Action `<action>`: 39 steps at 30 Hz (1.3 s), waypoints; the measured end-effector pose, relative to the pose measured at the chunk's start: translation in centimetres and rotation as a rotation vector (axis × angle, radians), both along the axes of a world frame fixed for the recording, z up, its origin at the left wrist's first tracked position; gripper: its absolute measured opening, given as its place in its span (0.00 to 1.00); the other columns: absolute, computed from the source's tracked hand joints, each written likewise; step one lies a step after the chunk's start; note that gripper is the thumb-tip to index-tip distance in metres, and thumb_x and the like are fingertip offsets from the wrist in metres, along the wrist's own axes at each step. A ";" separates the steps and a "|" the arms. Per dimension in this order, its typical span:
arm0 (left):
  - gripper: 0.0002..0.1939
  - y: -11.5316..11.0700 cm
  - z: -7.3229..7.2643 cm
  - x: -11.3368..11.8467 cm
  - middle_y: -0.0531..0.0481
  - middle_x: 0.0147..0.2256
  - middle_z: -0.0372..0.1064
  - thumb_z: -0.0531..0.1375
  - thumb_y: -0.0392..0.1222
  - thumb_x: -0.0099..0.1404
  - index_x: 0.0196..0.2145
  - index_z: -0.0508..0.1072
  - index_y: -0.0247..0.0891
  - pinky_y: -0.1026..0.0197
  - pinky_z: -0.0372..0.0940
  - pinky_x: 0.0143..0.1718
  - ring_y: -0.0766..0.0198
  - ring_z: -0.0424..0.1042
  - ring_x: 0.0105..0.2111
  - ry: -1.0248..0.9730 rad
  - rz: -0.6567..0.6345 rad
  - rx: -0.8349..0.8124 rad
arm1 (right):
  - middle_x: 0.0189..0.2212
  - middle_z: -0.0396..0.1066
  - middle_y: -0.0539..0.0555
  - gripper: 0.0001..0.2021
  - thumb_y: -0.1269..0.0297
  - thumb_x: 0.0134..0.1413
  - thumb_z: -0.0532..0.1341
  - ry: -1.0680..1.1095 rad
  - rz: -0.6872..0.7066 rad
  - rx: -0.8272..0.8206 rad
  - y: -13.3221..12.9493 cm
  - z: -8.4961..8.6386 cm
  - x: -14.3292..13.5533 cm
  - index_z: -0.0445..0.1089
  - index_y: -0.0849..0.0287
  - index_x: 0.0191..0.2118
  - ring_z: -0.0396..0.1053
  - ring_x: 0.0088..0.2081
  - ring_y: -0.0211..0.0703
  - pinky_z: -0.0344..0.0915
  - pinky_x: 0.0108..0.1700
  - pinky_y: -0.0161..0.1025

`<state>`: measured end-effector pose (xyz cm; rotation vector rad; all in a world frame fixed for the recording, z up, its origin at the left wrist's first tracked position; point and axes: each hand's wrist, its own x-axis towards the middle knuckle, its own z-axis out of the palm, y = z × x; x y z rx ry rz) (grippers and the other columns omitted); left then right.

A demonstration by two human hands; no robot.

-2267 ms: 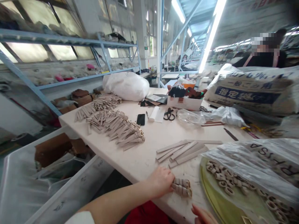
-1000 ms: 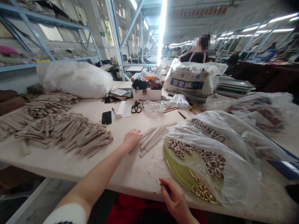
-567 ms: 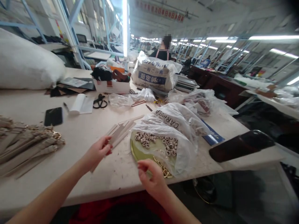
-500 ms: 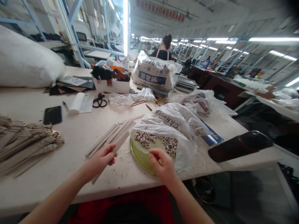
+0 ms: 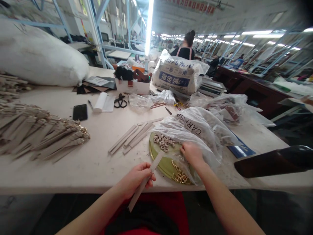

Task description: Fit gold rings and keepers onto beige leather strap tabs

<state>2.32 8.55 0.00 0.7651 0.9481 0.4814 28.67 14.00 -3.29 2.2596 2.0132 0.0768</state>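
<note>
My left hand (image 5: 140, 178) grips a flat grey-beige strap (image 5: 157, 160), which slants across the table's front edge. My right hand (image 5: 192, 153) is over the round green tray (image 5: 152, 153), its fingertips bent down beside the small beige strap loops (image 5: 164, 142). What those fingers pinch, if anything, is hidden. Gold-coloured buckles (image 5: 180, 176) lie at the tray's near side. A white plastic bag (image 5: 202, 125) with black letters drapes over the tray's far and right parts. Several loose straps (image 5: 137, 135) lie left of the tray.
A large pile of straps with metal ends (image 5: 49, 130) covers the table's left. Behind are a phone (image 5: 80, 112), black scissors (image 5: 120, 101), a box (image 5: 132, 87) and a full printed sack (image 5: 176, 76). A dark bottle (image 5: 271, 161) lies at right. A person (image 5: 184, 49) is farther back.
My view has turned left. My left hand has brought the strap nearer the table's front edge. My right hand has moved from the tray's near side to the loops by the bag, uncovering the buckles.
</note>
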 end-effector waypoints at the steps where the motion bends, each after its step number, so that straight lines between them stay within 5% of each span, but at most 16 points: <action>1: 0.08 0.0 0.1 0.1 0.54 0.25 0.67 0.53 0.35 0.51 0.32 0.62 0.35 0.70 0.56 0.23 0.74 0.63 0.19 -0.003 -0.005 -0.003 | 0.34 0.70 0.59 0.08 0.64 0.55 0.54 -0.004 0.008 -0.004 0.0 0.0 -0.1 0.68 0.61 0.34 0.68 0.37 0.47 0.58 0.35 0.36; 7: 0.14 -0.3 0.3 0.5 0.55 0.26 0.66 0.53 0.34 0.50 0.37 0.63 0.35 0.71 0.54 0.20 0.74 0.61 0.19 -0.028 -0.053 -0.015 | 0.35 0.70 0.60 0.08 0.72 0.54 0.52 -0.007 0.068 0.013 0.0 -0.2 -0.6 0.66 0.63 0.39 0.68 0.38 0.47 0.57 0.36 0.37; 14: 0.10 -0.6 0.3 0.0 0.56 0.23 0.64 0.54 0.40 0.53 0.35 0.62 0.36 0.71 0.52 0.20 0.75 0.59 0.18 -0.001 -0.077 0.022 | 0.35 0.70 0.58 0.10 0.70 0.54 0.52 0.122 0.112 0.095 -0.6 0.3 -0.6 0.70 0.61 0.37 0.67 0.37 0.46 0.57 0.37 0.38; 17: 0.13 -0.6 -0.4 0.3 0.57 0.21 0.62 0.53 0.49 0.57 0.33 0.61 0.35 0.70 0.54 0.21 0.74 0.59 0.18 0.051 -0.110 0.155 | 0.32 0.70 0.55 0.07 0.66 0.51 0.56 0.643 0.074 0.185 -1.7 0.8 -1.7 0.69 0.60 0.34 0.66 0.34 0.43 0.59 0.37 0.38; 21: 0.14 -0.4 -0.7 0.8 0.56 0.21 0.61 0.48 0.51 0.61 0.31 0.63 0.36 0.68 0.56 0.23 0.71 0.61 0.20 0.266 -0.132 0.489 | 0.26 0.68 0.48 0.12 0.58 0.42 0.64 1.605 -0.142 0.055 -3.9 1.1 -4.9 0.68 0.59 0.33 0.65 0.26 0.36 0.62 0.31 0.34; 25: 0.13 -0.3 -0.3 0.7 0.56 0.20 0.61 0.48 0.47 0.62 0.29 0.66 0.37 0.68 0.53 0.24 0.70 0.60 0.21 0.485 -0.159 0.691 | 0.24 0.67 0.46 0.15 0.58 0.35 0.69 2.063 -0.361 -0.003 -5.6 0.9 -7.5 0.69 0.58 0.30 0.65 0.24 0.31 0.63 0.28 0.30; 33: 0.13 -0.8 -0.5 0.0 0.57 0.18 0.60 0.46 0.44 0.62 0.29 0.66 0.37 0.68 0.52 0.24 0.69 0.60 0.21 0.543 -0.153 0.691 | 0.25 0.69 0.47 0.12 0.58 0.39 0.68 2.207 -0.406 0.070 -6.9 0.1 -8.5 0.71 0.56 0.32 0.66 0.26 0.31 0.66 0.30 0.29; 39: 0.12 -1.2 0.2 0.3 0.54 0.21 0.62 0.46 0.43 0.62 0.28 0.66 0.37 0.67 0.51 0.25 0.68 0.61 0.22 0.564 -0.236 0.733 | 0.24 0.67 0.46 0.14 0.58 0.38 0.68 1.957 -0.341 0.153 -7.7 -0.1 -8.6 0.70 0.58 0.33 0.62 0.23 0.31 0.62 0.28 0.30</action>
